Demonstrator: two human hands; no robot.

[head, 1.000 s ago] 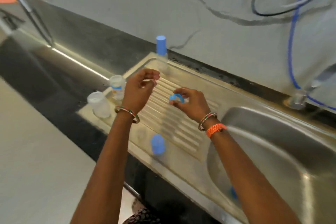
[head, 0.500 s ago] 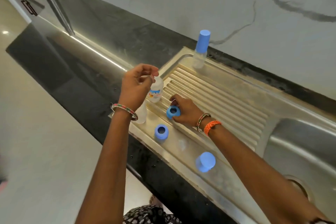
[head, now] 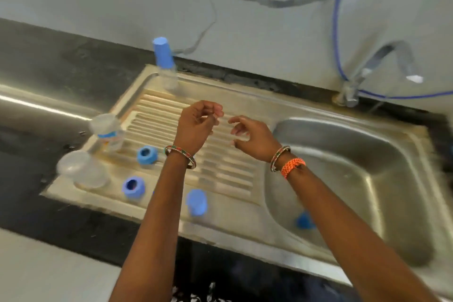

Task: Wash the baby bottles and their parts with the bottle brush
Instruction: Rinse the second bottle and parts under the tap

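Observation:
Both hands hover over the ribbed drainboard [head: 228, 179]. My left hand [head: 196, 125] has its fingers curled with the tips against the thumb; the blur shows nothing between them. My right hand [head: 250, 137] is empty, fingers loosely spread. Two open clear bottles [head: 107, 132] [head: 81, 171] stand at the drainboard's left end. Beside them lie two blue screw rings [head: 146, 154] [head: 133, 186] and a blue cap [head: 196, 202]. A capped bottle [head: 163, 61] stands at the back. No brush is in view.
The steel sink basin [head: 367, 167] lies to the right with a small blue part [head: 304, 220] in it. A tap [head: 353, 86] and a blue hose [head: 335, 32] are behind the basin. Dark counter [head: 49, 61] runs left.
My right hand has let go of the blue ring, which now lies on the drainboard, and has risen empty. My left hand moved right, away from the open bottle. The view swung right.

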